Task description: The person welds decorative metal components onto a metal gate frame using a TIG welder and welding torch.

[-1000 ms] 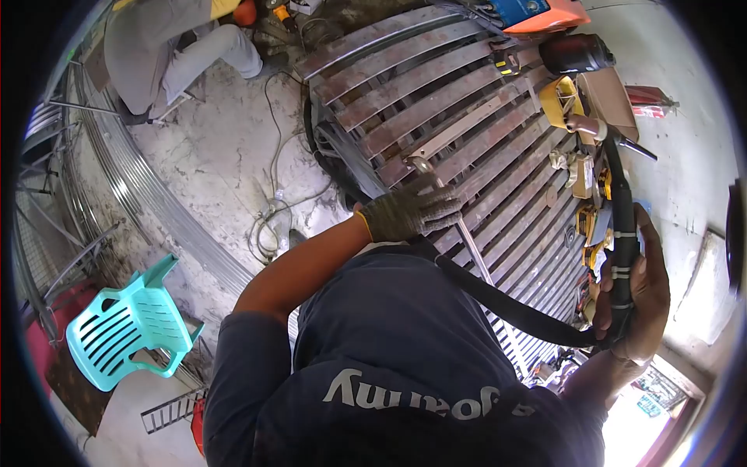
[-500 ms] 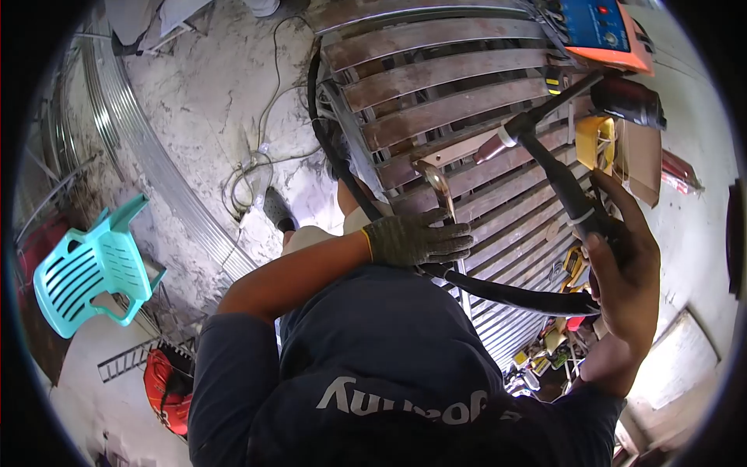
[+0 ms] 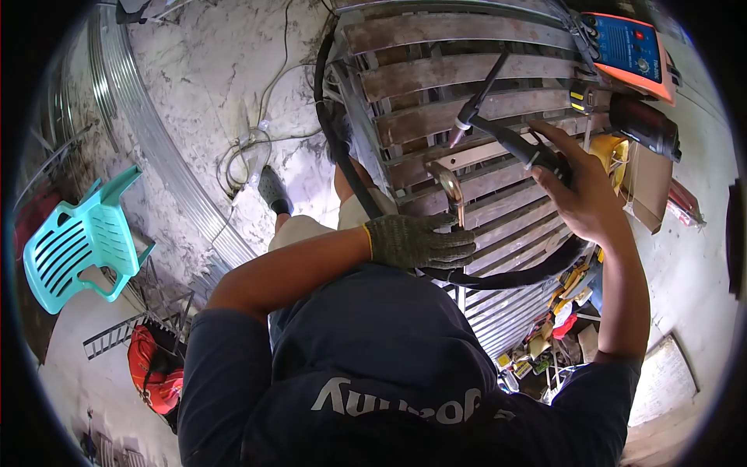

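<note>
My right hand is bare and wraps round the handle of a black TIG welding torch. The torch's pinkish nozzle points down over the slatted metal table, near a flat bar with a hole. My left hand, in a dark knitted glove, lies with fingers stretched out at the table's near side. Just beyond its fingers rises a bent shiny metal tube. The thick black torch cable loops from below the right hand, passes behind the left hand and continues past my legs.
The slatted table carries an orange and blue welding machine, a tape measure, a black cylindrical object and a cardboard box. Left are a turquoise plastic chair, metal lengths and a red bag. Cords cross the floor.
My right hand has moved the torch left and lower over the table, bringing its nozzle nearer the bent tube. The left hand stays at the near side. The whole view has shifted slightly.
</note>
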A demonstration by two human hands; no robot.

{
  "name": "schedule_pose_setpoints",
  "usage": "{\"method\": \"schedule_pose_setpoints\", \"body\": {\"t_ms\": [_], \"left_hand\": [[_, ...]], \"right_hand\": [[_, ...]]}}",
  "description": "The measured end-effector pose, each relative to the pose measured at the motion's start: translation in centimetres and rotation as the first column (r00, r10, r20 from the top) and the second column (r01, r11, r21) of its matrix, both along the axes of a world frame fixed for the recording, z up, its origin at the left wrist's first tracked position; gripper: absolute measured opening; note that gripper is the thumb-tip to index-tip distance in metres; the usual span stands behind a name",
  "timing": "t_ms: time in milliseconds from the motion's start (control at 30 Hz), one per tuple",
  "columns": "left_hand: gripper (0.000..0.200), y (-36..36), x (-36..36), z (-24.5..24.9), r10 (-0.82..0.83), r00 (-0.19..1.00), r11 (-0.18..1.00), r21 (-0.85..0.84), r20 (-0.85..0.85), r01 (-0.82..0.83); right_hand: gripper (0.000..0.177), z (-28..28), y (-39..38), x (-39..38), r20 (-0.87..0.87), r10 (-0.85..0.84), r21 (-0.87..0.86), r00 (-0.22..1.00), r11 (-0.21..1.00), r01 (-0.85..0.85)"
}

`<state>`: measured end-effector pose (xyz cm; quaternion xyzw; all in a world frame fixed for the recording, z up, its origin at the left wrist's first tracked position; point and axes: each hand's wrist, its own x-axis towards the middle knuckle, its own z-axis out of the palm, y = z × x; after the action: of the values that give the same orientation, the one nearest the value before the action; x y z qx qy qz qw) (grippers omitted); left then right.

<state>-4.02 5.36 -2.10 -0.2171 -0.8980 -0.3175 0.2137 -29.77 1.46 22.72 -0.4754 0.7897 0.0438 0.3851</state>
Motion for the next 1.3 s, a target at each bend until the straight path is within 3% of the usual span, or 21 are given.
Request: {"method": "schedule_pose_setpoints", "body": {"t_ms": [100, 167, 500, 700, 900, 1300], "left_hand": [[0.074, 0.2, 0.0, 0.1, 0.096, 0.993, 0.985, -0.138, -0.067, -0.105], [0.078, 0.2, 0.0, 0.0, 0.061, 0.997, 0.99, -0.126, -0.056, -0.068], [0.097, 0.0, 0.1, 0.3, 0.013, 1.0, 0.994, -0.113, 0.02, -0.011], [0.097, 0.2, 0.2, 0.1, -0.009, 0.998, 0.999, -0.047, 0.064, 0.012], [0.097, 0.7, 0.2, -0.3, 0.078, 0.997, 0.996, -0.041, -0.018, -0.078], [0.091, 0.5, 0.2, -0.3, 0.061, 0.998, 0.998, -0.031, -0.032, -0.062]], "right_hand": [[0.057, -1.7, 0.0, -0.6, 0.025, 0.043, 0.028, 0.999, 0.999, -0.043], [0.056, -2.5, -0.4, -0.9, 0.049, 0.015, 0.111, 0.999, 0.994, -0.02], [0.055, -4.1, 0.0, -1.4, 0.118, -0.058, 0.163, 0.991, 0.986, 0.038], [0.055, -4.2, 0.0, -1.3, 0.124, -0.061, 0.166, 0.99, 0.985, 0.04], [0.055, -4.2, -0.4, -1.3, 0.14, -0.086, 0.193, 0.986, 0.979, 0.058], [0.055, -4.8, -0.5, -1.7, 0.161, -0.101, 0.187, 0.982, 0.98, 0.07]]}}
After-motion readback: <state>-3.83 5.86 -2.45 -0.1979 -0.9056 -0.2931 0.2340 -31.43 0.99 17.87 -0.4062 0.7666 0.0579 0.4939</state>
